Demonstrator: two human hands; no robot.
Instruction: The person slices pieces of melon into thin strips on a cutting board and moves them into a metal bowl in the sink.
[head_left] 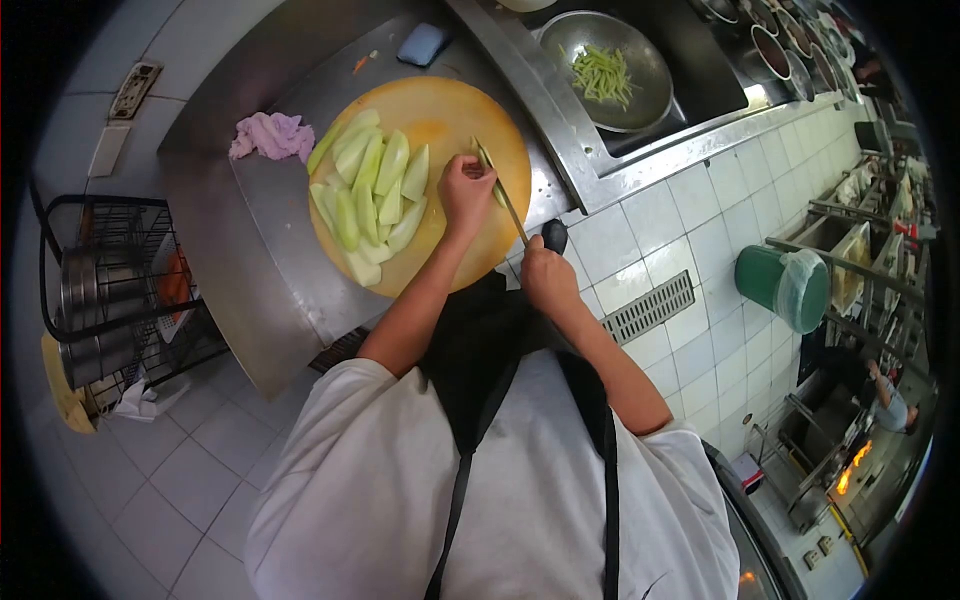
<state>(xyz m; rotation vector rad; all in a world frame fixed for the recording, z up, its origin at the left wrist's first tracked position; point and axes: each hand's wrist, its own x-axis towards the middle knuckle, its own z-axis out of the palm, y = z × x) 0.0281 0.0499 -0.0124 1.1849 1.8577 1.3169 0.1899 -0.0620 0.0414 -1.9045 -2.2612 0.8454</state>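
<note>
My right hand [548, 272] is closed around the handle of a knife [514, 216], whose blade reaches over the right side of a round cutting board [430, 105]. Closed fingers of my left hand [466, 192] press on a green vegetable piece [483, 153] right beside the blade. Part of that piece is hidden by the fingers and the knife. To the left on the board lies a pile of pale green, peeled vegetable wedges [368, 190], apart from both hands.
A wok [650, 75] holding green strips [602, 76] sits beyond the steel counter [290, 220]. A pink cloth [272, 136] and a blue sponge [423, 45] lie near the board. At left is a black wire rack [120, 205]. Further right are a green bin [765, 275] and another person [890, 400] near flames.
</note>
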